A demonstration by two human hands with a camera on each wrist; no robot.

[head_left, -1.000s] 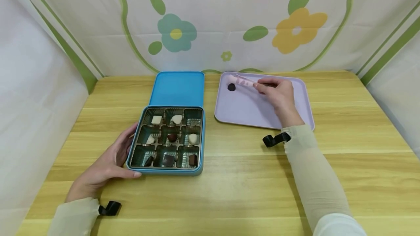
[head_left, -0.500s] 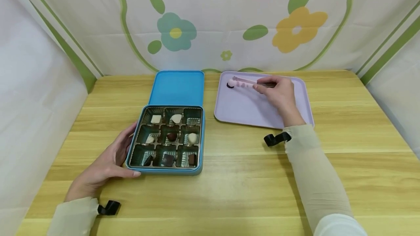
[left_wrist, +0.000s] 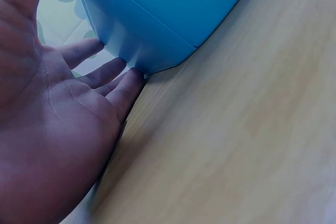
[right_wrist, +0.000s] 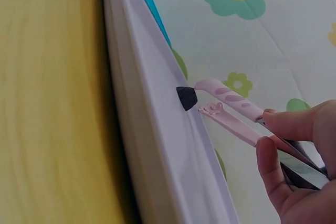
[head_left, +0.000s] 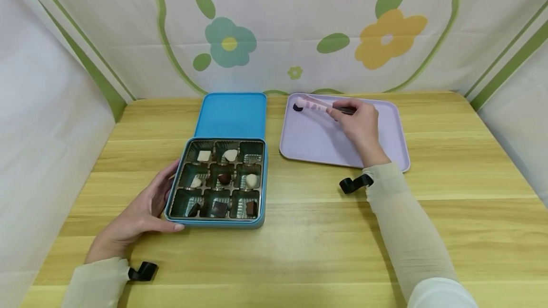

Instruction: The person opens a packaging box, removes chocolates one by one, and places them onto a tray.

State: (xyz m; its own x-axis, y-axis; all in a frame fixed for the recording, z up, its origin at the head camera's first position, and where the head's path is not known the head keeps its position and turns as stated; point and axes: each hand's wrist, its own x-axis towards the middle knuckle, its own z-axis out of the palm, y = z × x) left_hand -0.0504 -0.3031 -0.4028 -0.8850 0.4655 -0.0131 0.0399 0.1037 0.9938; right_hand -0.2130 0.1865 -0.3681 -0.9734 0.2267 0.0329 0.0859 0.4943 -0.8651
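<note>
Only right wrist view shows tongs (right_wrist: 231,111) apart beside chocolate (right_wrist: 186,97) | right hand (head_left: 361,125) grip pinching tongs | left hand (head_left: 137,215) flat against tin (head_left: 216,182)

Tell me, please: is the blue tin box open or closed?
Open. The blue tin box shows its chocolate compartments, and its lid lies behind it.

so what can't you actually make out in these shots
- Head view: whether the pink tongs in the right hand grip the small dark chocolate on the lilac plastic tray; too small. Right wrist view shows the tips apart beside it.
- Left wrist view: the inside of the blue metal tin; its wall hides it.
- Head view: the left hand fingers behind that tin.
</note>
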